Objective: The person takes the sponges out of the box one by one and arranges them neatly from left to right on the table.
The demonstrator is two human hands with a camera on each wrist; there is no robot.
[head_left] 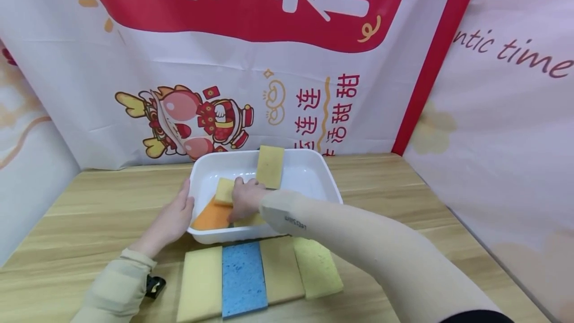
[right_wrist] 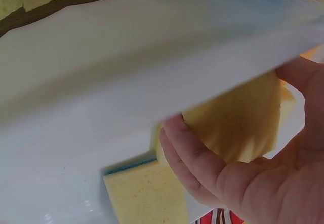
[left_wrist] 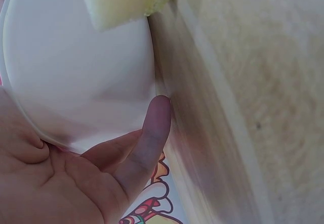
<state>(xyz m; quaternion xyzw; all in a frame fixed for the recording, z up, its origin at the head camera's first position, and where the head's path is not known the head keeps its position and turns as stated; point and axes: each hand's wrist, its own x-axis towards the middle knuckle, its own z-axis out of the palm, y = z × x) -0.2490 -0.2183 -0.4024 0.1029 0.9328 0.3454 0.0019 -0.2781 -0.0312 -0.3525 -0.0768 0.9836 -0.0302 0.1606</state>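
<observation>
My right hand [head_left: 245, 198] reaches into a white tub [head_left: 309, 178]. In the right wrist view, its thumb and fingers grip a yellow sponge [right_wrist: 238, 118] close to the tub's near wall. Beside that hand in the tub lie an orange sponge [head_left: 211, 217] and a smaller-looking pale yellow sponge [head_left: 224, 191]. Another yellow sponge [head_left: 270, 166] leans on the far wall, its top above the rim. Fingers extended, my left hand [head_left: 172, 218] rests against the tub's left outer side. The left wrist view shows its palm by the white wall.
In front of the tub, side by side on the wooden table [head_left: 372, 183], lie a pale yellow sponge [head_left: 201, 283], a blue sponge [head_left: 243, 278], a tan sponge [head_left: 281, 268] and a yellow-green sponge [head_left: 317, 268]. A printed cloth [head_left: 269, 59] hangs behind the tub.
</observation>
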